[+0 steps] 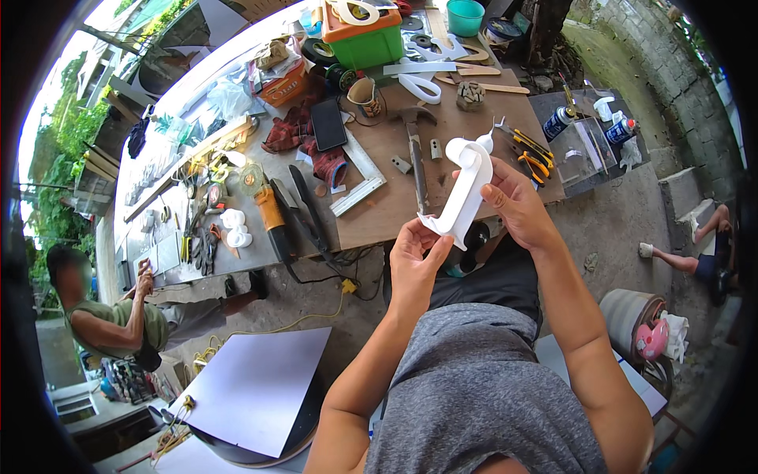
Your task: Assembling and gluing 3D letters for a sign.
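Note:
Both my hands hold a white hollow letter-like piece [466, 201] with a long straight body and a curled upper end, tilted above the table's front edge. My left hand [416, 257] pinches its lower end, where a thin white flap sticks out. Around its upper right side close the fingers of my right hand [517, 207]; some of them are hidden behind it. A small white rounded tip with a thin point [487, 142] shows beside the curl; I cannot tell whether it is held. Beyond the piece lie a hammer [416, 150] and orange-handled pliers [535, 166].
On the wooden table [371, 221] are an angle grinder [272, 217], a metal square [365, 178], a phone [328, 124], a green-and-orange box [359, 43] and spray cans [557, 122]. Another person [118, 316] works at the left. A white sheet [260, 379] lies behind at lower left.

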A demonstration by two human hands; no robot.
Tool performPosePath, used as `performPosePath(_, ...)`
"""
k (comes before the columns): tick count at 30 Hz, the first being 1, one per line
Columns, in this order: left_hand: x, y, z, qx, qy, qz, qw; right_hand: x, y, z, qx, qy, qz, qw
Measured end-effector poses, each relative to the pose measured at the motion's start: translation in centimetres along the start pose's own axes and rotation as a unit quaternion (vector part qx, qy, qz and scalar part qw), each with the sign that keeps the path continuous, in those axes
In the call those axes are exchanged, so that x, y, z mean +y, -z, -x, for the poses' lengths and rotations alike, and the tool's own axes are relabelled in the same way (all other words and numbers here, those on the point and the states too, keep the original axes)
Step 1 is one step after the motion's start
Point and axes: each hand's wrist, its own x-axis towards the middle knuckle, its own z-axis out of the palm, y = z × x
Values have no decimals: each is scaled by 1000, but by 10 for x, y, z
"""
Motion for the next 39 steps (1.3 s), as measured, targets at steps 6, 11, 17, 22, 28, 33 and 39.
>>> performPosePath(6, 1, 1, 2, -21, -1, 13, 1000, -12, -1, -5, -35, 25, 52, 998)
performPosePath(11, -1, 2, 4, -16, 5, 10, 1000, -16, -2, -5, -46, 40, 58, 996)
performPosePath(17, -3, 1, 4, -21, -9, 8, 1000, -20, -3, -4, -63, 48, 64, 995)
performPosePath(22, -4, 1, 4, -36, -12, 26, 999, -26, -5, -2, -69, 58, 74, 993)
performPosePath(28, 2, 9, -2, -110, -45, 1, 993, -38, 7, -6, -91, 71, 266, 957)
performPosePath(33, 25, 31, -21, -56, -71, -99, 991, -39, 8, -16, -108, 65, 266, 956)
performPosePath(39, 59, 30, -23, -89, -138, -206, 965, -21, 2, -25, -207, 16, 280, 937)
